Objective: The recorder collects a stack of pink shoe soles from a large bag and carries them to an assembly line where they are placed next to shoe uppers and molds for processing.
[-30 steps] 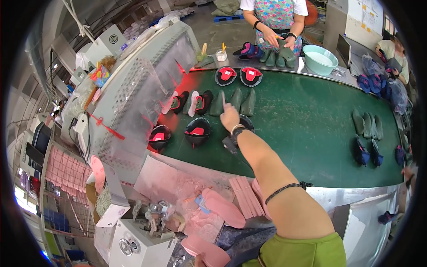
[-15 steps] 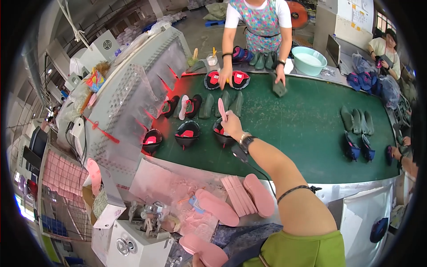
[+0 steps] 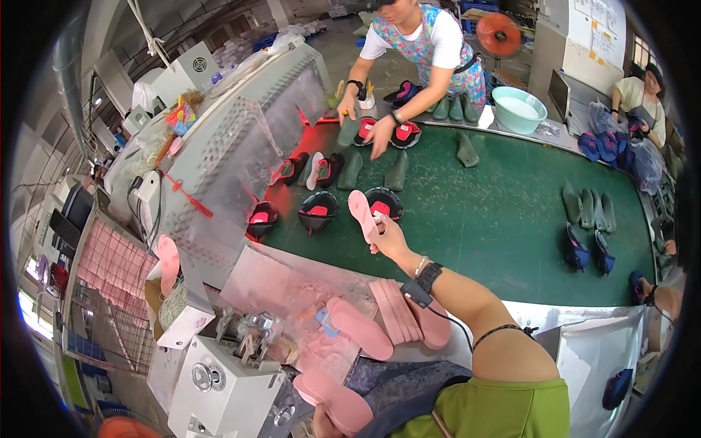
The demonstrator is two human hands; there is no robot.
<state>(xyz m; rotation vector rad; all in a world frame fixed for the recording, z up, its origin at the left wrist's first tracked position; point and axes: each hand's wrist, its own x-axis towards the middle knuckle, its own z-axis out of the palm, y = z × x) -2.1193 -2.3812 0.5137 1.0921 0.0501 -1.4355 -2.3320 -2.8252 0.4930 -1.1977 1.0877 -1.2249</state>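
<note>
My right hand (image 3: pixel 388 239) is closed on the end of a pink insole (image 3: pixel 361 213), held up above the near side of the green conveyor belt (image 3: pixel 467 226). Just behind it on the belt stands a black shoe upper (image 3: pixel 390 196) with red lining, and a similar upper (image 3: pixel 318 212) sits to its left. Low in the picture, my left hand (image 3: pixel 326 423) grips one or more pink insoles (image 3: pixel 336 398); most of that hand is cut off by the lower edge. Several more pink insoles (image 3: pixel 359 328) lie on the bench between me and the belt, some in a strapped stack (image 3: pixel 396 312).
Across the belt, a co-worker's hand holds a green shoe last (image 3: pixel 349 133) while the other reaches over the belt. Green lasts (image 3: pixel 396 171) and blue uppers (image 3: pixel 577 252) rest on it. A white machine (image 3: pixel 219 387) stands at lower left, a perforated tunnel housing (image 3: pixel 241 139) beyond.
My right hand has drawn back toward me with the insole, now turned to show its flat face. The co-worker has let go of one last at right and holds one further left.
</note>
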